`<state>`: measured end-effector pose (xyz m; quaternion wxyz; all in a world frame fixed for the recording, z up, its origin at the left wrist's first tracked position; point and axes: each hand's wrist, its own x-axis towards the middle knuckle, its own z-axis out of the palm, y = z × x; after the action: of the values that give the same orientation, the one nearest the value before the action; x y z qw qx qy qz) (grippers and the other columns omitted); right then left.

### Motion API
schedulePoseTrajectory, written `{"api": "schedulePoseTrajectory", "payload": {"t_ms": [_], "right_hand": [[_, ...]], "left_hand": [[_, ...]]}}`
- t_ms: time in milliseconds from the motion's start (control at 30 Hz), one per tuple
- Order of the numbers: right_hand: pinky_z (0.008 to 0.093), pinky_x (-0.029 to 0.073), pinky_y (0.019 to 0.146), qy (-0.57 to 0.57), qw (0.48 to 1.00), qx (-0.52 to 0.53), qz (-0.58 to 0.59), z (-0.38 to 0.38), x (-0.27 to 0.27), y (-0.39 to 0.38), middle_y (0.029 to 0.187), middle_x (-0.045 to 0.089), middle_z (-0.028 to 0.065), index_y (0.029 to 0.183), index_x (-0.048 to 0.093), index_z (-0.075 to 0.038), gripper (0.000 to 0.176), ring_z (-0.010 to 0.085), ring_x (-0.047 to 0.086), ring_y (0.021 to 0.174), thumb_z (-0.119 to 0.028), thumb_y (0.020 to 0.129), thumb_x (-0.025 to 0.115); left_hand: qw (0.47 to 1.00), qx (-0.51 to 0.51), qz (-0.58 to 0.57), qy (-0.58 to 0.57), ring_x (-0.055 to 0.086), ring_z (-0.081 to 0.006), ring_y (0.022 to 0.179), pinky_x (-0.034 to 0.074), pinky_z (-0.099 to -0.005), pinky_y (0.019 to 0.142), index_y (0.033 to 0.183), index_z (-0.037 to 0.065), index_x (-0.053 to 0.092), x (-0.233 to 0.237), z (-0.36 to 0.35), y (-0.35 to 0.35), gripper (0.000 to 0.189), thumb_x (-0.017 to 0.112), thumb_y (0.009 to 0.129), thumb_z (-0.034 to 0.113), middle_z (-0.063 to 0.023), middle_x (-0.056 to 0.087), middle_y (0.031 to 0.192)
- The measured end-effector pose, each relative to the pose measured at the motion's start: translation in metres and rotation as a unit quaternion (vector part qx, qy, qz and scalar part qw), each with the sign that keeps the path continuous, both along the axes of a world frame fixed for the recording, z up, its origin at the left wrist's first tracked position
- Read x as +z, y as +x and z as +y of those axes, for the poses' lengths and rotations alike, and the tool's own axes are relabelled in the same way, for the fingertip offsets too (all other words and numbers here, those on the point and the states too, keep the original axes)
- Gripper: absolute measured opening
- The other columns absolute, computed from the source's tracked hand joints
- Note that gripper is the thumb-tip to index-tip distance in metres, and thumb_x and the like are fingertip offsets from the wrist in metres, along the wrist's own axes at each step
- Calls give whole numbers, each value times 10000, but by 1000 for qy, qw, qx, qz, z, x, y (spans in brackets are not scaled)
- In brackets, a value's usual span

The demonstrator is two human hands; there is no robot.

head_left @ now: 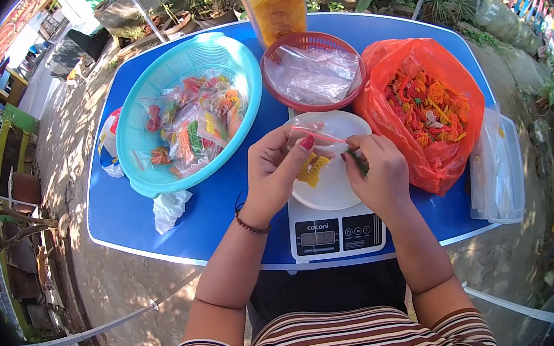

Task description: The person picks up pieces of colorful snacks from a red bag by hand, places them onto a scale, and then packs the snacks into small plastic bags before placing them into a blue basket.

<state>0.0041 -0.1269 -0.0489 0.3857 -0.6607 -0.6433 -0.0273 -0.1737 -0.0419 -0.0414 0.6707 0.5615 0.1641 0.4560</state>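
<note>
Above the round white plate of a kitchen scale (338,234), both hands grip a small clear zip-lock bag (316,131) with a red strip along its top. Yellow crackers (312,171) show low in the bag, with some green near the right fingers. My left hand (275,171) pinches the bag's left side, its thumb with a red nail on the strip. At the strip's right end, the fingers of my right hand (380,170) are closed on the bag. The scale's display is lit too faintly to read.
Filled small bags lie in a turquoise basin (139,162) at left. Behind the scale, a red basket (283,99) holds clear bags. An orange plastic bag (439,169) of colourful crackers stands right, beside a clear tray (511,175). A tub of yellow chips (273,8) stands at the blue table's back.
</note>
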Motion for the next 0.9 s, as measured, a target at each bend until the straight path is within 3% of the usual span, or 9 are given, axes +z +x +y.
{"api": "schedulePoseTrajectory", "payload": {"t_ms": [133, 233, 333, 433, 533, 633, 800, 900], "right_hand": [[337, 563, 666, 61, 993, 31, 95, 0, 4, -2, 853, 690, 117, 960, 688, -13, 177, 222, 700, 839, 46, 798, 730], [289, 593, 682, 118, 963, 62, 234, -1, 5, 1, 921, 694, 116, 997, 658, 25, 147, 161, 711, 913, 93, 869, 679], [294, 625, 778, 184, 898, 101, 388, 1, -3, 4, 1044, 674, 126, 1061, 609, 54, 118, 161, 695, 974, 85, 948, 616], [323, 642, 823, 186, 860, 107, 463, 1, 4, 4, 1129, 640, 150, 1108, 567, 63, 134, 178, 690, 974, 64, 977, 596], [334, 649, 817, 220, 812, 126, 526, 2, 1, 7, 1117, 639, 152, 1107, 564, 56, 133, 186, 690, 978, 53, 980, 603], [345, 647, 824, 256, 796, 142, 530, 0, 3, 5, 1116, 638, 156, 1107, 572, 58, 129, 185, 687, 988, 45, 983, 604], [335, 635, 822, 257, 877, 162, 372, -1, 5, 5, 1110, 636, 181, 1081, 594, 73, 109, 186, 683, 955, 83, 972, 594], [323, 626, 811, 263, 907, 157, 290, -1, 6, 6, 1102, 633, 193, 1067, 603, 84, 106, 190, 681, 936, 108, 965, 584]], "left_hand": [[1000, 4, -3, 8, 738, -225, 982, 607, -344, 870, 1187, -78, 628, -2, 0, 1, 243, 598, 1028, 104, -167, 737, 1084], [1000, 1, 4, 3, 729, -183, 989, 599, -309, 877, 1210, -82, 627, -1, -1, -1, 248, 633, 1000, 48, -159, 737, 1093], [999, 19, 24, 24, 731, -169, 969, 601, -292, 858, 1186, -74, 650, -1, -3, 0, 245, 681, 962, 19, -151, 745, 1062], [996, 40, 68, 44, 731, -163, 965, 601, -281, 850, 1143, -64, 674, -1, -5, 0, 244, 734, 913, -5, -141, 752, 1035], [990, 55, 101, 77, 734, -168, 960, 602, -277, 845, 1103, -56, 688, -2, -6, -1, 252, 771, 866, -35, -136, 756, 1017], [987, 51, 107, 111, 733, -156, 948, 595, -269, 852, 1112, -55, 699, -4, -5, -1, 284, 791, 844, -35, -127, 760, 1020], [979, 29, 139, 149, 728, -143, 942, 584, -274, 860, 1130, -62, 713, 1, -7, -1, 316, 802, 828, -40, -122, 768, 1013], [975, 7, 148, 168, 726, -137, 932, 578, -266, 842, 1141, -66, 713, 7, -6, -2, 262, 758, 898, 19, -122, 771, 998]]}}
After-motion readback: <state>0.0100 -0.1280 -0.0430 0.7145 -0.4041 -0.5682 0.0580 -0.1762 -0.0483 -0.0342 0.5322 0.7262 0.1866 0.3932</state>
